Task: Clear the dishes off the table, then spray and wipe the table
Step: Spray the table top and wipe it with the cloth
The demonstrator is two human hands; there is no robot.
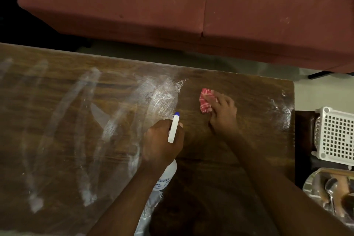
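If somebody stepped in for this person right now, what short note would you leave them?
Left hand: grip closed on the spray bottle, nozzle aimed across the table.
Right hand: pressing the red and white cloth flat on the wood.
Done: no dishes on the visible tabletop; a metal tray with spoons and a white basket sit off its right end. Spray is down.
Left: white streaks cover the left side and some of the right edge; the patch around the cloth looks wiped. Wipe the rest.
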